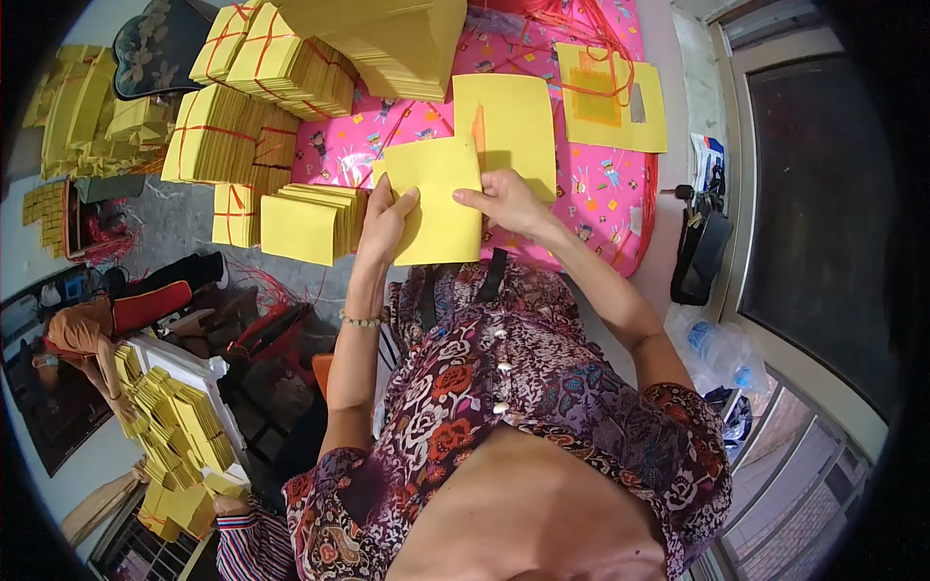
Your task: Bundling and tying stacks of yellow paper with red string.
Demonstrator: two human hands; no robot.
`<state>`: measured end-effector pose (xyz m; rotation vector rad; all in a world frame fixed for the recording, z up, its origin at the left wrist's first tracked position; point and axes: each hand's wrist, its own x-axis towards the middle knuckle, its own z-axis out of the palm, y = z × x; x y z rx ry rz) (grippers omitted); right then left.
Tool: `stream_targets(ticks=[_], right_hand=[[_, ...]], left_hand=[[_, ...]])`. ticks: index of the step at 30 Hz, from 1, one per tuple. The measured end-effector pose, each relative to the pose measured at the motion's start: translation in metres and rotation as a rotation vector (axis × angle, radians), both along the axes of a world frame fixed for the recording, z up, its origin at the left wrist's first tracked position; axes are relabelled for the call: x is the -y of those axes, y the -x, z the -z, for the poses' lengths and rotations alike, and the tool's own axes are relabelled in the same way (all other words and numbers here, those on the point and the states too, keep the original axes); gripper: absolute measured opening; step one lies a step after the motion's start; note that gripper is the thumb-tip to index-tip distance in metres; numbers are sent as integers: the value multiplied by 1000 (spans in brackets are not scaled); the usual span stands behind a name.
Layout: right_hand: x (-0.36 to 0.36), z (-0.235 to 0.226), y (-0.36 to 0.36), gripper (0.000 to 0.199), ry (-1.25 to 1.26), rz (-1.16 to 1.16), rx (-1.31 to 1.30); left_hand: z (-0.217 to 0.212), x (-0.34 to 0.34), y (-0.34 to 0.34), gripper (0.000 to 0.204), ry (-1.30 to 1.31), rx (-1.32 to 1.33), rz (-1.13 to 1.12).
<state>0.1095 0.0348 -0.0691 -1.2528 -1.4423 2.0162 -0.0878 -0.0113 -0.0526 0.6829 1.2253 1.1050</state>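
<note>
A folded piece of yellow paper (436,194) is held up between my two hands over the near edge of a pink patterned table cover (407,121). My left hand (386,221) grips its left edge, thumb on top and the other fingers mostly hidden beneath. At the right edge, my right hand (511,203) pinches it with the thumb on the face and fingers curled behind. Just beyond lies a flat yellow sheet (518,121) with an orange mark, partly covered by the held piece. A small row of folded yellow pieces (300,228) stands left of my left hand.
Bundles of yellow paper tied with red string (218,131) and a tall stack (397,44) fill the far left. Red strings (601,24) trail over a yellow card (620,107) at far right. A plastic bottle (712,344) sits right. Co-workers handle yellow pieces (179,416) lower left.
</note>
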Motion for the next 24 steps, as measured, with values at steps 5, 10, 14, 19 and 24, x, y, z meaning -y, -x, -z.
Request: stream_targets(ticks=[5,10,14,19,24], right_hand=[[3,14,6,33,20,-59,14],[3,-3,13,34,26,-97,99],[8,6,16,32,55,-130,73],[17,9,24,26,54,-104,-10],[33,18,29,23,76,-102,-77]], left_hand=[[12,-1,10,39,7,49,-57],[32,1,18,39,13,35,-152],[37,0,29,38,66,65,-168],[41,2,39,38,40,74,-202],[42,5,49,36,43,67,-176]])
